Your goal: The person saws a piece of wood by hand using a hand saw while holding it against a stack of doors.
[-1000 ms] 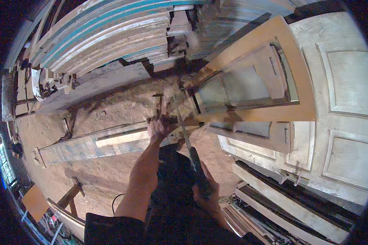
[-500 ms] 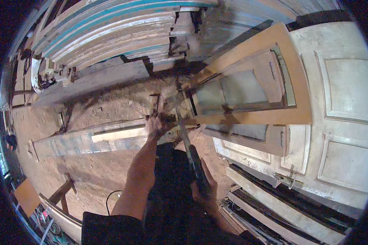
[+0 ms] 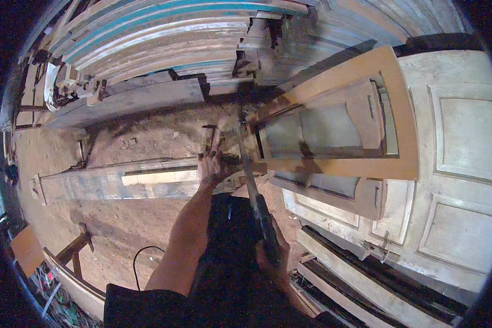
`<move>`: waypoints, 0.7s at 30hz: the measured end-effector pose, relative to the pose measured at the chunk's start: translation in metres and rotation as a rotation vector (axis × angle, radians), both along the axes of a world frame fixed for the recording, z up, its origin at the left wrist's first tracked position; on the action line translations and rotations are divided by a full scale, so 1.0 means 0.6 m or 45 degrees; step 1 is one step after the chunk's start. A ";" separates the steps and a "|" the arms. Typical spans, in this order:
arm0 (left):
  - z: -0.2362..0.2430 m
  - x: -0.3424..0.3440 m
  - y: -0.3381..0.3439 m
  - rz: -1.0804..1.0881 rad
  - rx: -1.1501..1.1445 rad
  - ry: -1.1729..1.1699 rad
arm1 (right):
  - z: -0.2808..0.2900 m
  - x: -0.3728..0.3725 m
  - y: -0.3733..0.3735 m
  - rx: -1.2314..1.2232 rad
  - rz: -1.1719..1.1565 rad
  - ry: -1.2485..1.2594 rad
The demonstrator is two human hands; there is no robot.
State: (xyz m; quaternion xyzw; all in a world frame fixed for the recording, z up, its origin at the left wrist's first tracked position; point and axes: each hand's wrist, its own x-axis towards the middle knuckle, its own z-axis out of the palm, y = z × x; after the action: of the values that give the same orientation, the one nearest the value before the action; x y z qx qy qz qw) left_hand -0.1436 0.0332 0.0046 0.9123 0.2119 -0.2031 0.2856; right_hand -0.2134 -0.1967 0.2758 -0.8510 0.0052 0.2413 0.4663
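My left hand (image 3: 209,168) is over the bench, at the right end of a pale wooden strip (image 3: 159,177). Its fingers bend over the wood there, and their undersides are hidden. My right hand (image 3: 274,252), lower and to the right, is wrapped round the dark handle of a long tool (image 3: 250,177) with a narrow grey blade. Seen nearly edge-on, the blade slants up and left past the left hand; I cannot tell the tool's exact kind. A dark L-shaped piece (image 3: 209,127) stands just beyond my left fingers.
The worn plank bench (image 3: 87,185) stretches left over bare earth. Orange-brown framed panels (image 3: 402,136) lie to the right, beside a large cream panelled door (image 3: 467,134). Stacked boards (image 3: 164,41) fill the far side. More long timbers (image 3: 355,268) lie at lower right, and a black cable (image 3: 135,267) loops at lower left.
The whole view has shifted slightly. My left fingers look more stretched over the wood. The right hand keeps its grip on the tool, whose blade stays beside the left hand.
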 end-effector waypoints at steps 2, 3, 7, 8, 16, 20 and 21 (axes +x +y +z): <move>0.011 -0.007 0.014 -0.011 0.041 0.031 | -0.054 0.033 0.040 0.057 0.117 -0.329; 0.002 -0.015 0.017 -0.021 0.049 0.032 | -0.077 0.056 0.064 0.120 0.048 -0.196; -0.096 -0.034 0.027 0.231 0.206 -0.358 | -0.103 0.088 0.107 0.256 -0.116 0.076; -0.114 -0.056 0.031 0.264 0.195 -0.427 | -0.097 0.077 0.100 0.257 -0.126 0.079; -0.026 -0.031 0.027 0.012 0.104 -0.162 | -0.042 0.000 0.012 0.071 0.118 -0.268; -0.023 -0.035 0.012 0.010 0.015 -0.258 | -0.091 0.063 0.101 0.151 -0.105 0.119; -0.030 -0.036 0.020 0.028 0.049 -0.179 | -0.090 0.068 0.102 0.177 -0.088 0.145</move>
State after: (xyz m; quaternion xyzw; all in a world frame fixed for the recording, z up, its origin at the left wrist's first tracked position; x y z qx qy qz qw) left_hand -0.1650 0.0451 -0.0136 0.9273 0.2051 -0.1314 0.2843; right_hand -0.1729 -0.1355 0.2218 -0.8008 0.0444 0.2727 0.5314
